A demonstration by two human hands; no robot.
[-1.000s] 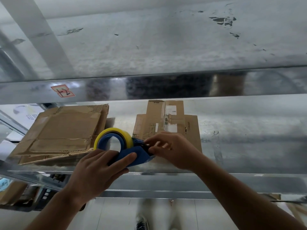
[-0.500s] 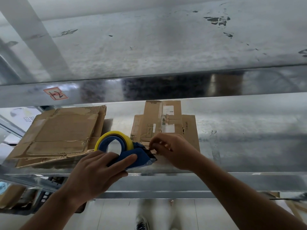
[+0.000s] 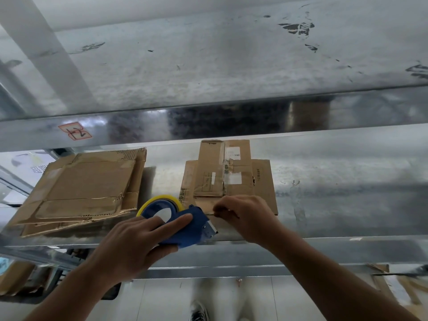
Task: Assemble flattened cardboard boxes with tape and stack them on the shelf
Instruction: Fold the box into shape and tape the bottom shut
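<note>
since a second ago my left hand (image 3: 139, 242) has tipped the blue tape dispenser (image 3: 187, 228) so its metal cutter end points more toward my right hand (image 3: 245, 216), and the right fingers have drawn back a little from the dispenser's mouth. otherwise nothing on the shelf has shifted.

on the lower metal shelf (image 3: 335, 195) lie two lots of flattened cardboard. a stack of flattened boxes (image 3: 83, 188) sits at the left, several sheets deep, their edges ragged and slightly fanned. well apart from it, near the middle, lies a smaller flattened box (image 3: 228, 174) with white labels and old tape on its top face, its near edge partly hidden behind my right hand. no assembled box shows on this shelf.

my left hand wraps over the dispenser body from above, fingers spread along the blue plastic, thumb underneath; that grip is closed on the dispenser. the yellow tape roll (image 3: 159, 201) stands up behind the fingers. my right hand hovers just beside the cutter, thumb and forefinger pinched close together; i cannot tell whether a tape end is held between them. both forearms reach up from below the shelf edge.
</note>
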